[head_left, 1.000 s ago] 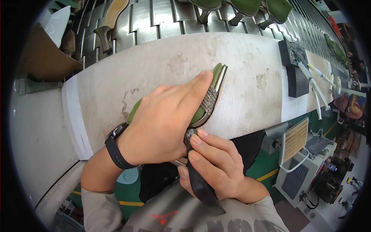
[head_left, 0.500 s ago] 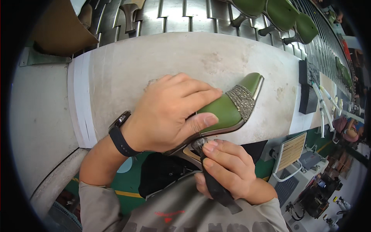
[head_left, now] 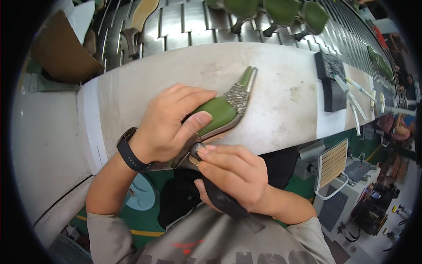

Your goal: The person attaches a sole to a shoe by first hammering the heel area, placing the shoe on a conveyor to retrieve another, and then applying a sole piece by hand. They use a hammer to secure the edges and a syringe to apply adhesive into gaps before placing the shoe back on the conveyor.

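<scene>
Shoe: the green shoe (head_left: 217,115) is at the table's (head_left: 281,110) near edge, toe pointing away and right; its glittering band (head_left: 237,98) is in plain view.
Left hand: clasps (head_left: 169,119) the shoe's rear, thumb on the green upper, fingers over the far side.
Right hand: pinches (head_left: 237,176) a dark cloth (head_left: 224,200) between thumb and fingers, its front end at the shoe's underside near the heel.
Hidden: the left hand covers the shoe's back; the right fingertips cover much of the cloth's front end, so exactly where it touches cannot be told. The heel is partly masked.
Cut off: some green shoes (head_left: 281,11) on the conveyor (head_left: 176,26), by the upper edge.
Hard to make out: the white tubes (head_left: 351,97) by the black block (head_left: 332,83) are too small to identify.
Since half a second ago: the shoe lies farther left, its toe turned more away and its band narrower to the eye; more of the blue stool (head_left: 141,193) shows. Both grips remain.
</scene>
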Tool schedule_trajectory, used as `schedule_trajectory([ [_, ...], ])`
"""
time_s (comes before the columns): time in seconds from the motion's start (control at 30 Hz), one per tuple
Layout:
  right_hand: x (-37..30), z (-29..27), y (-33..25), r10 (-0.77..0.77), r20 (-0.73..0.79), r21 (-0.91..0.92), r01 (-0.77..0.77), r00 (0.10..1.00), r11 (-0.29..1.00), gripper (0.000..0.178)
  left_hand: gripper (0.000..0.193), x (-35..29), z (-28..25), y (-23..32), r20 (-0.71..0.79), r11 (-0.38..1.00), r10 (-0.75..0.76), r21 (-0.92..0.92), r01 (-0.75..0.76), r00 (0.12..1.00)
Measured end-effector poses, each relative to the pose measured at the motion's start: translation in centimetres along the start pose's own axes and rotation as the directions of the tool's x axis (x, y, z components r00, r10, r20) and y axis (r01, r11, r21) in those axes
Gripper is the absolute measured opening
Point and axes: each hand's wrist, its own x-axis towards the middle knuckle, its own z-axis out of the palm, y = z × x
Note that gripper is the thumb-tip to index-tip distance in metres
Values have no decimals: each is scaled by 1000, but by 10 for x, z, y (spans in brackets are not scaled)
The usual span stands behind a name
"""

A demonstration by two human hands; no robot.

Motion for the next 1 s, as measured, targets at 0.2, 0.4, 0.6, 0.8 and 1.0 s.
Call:
schedule_trajectory([
  [0.2, -23, -72, 34, 633, 105, 409, -614, 767, 675, 22, 89, 17, 13, 50, 141, 916, -161, 390, 94, 977],
  [0.4, -48, -108, 65, 699, -147, 389, -609, 700, 691, 19, 91, 31, -8, 54, -161, 974, 27, 226, 11, 987],
  [0.6, -20, -106, 29, 611, -191, 481, -470, 768, 740, 22, 71, 46, -15, 108, -209, 918, 187, -311, -247, 960],
  [0.8, 18, -123, -40, -192, -216, 218, 239, 957, 946, 37, 70, 51, 14, 116, -375, 971, 123, -148, -190, 919],
  [1.0, 29, -118, -48, -68, -102, 277, 94, 992, 956, 36, 70, 53, 35, 124, -494, 983, 116, -68, -171, 862],
])
